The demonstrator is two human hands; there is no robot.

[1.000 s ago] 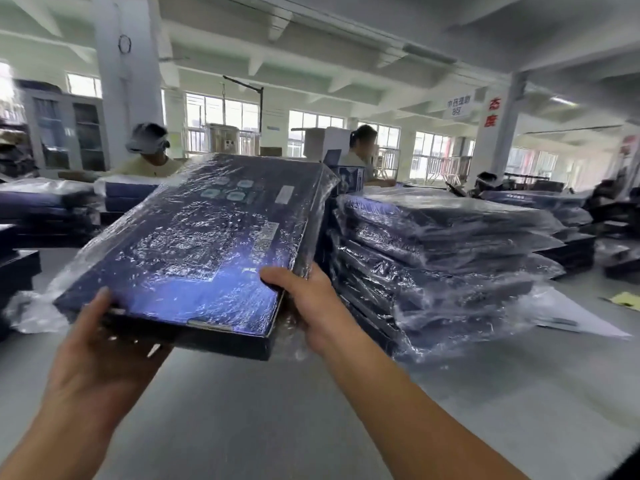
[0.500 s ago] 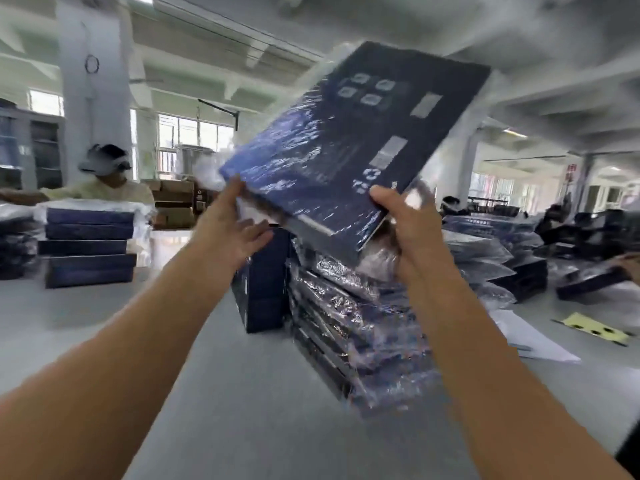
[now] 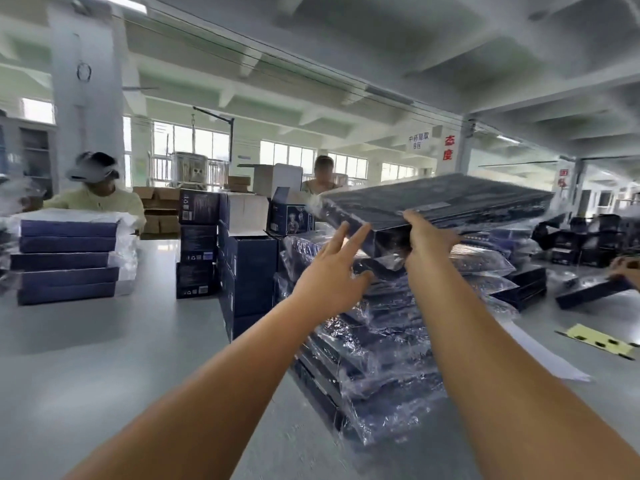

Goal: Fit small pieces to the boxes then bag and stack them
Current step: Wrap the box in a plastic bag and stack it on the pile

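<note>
1. Scanning from the left: noted a pile of blue boxes [image 3: 65, 258] on the table [image 3: 104, 358], with a seated worker [image 3: 97, 199] behind it. Judged no part of the move in hand.
2. Found the left hand [image 3: 329, 282] off the bagged box [image 3: 450, 202], against a hold on its near left corner a second before. Observed fingers [image 3: 341, 237] straight and spread apart, tips just at that corner. Unable to tell actual contact through the blur.
3. Found the right hand [image 3: 427, 242] alone on the near edge, thumb on top, fingers curled beneath and clamped on the box through the plastic.
4. Recorded the bagged box brought down from a steep upward tilt half a second before to almost level. Placed it above the stack of bagged boxes [image 3: 381, 341], near end held clear. Unable to tell whether the far end rested on the stack.
5. Judged fitting and bagging complete for this unit, and stacking in its closing stage, with set-down and squaring outstanding. Judged slippery film on an uneven stack a sliding risk if released off-centre.
6. Noted at far right a yellow sheet [image 3: 595, 341] on the table and another person's hand [image 3: 627, 268] on a loose dark box [image 3: 588, 289], well apart from the stack.
</note>
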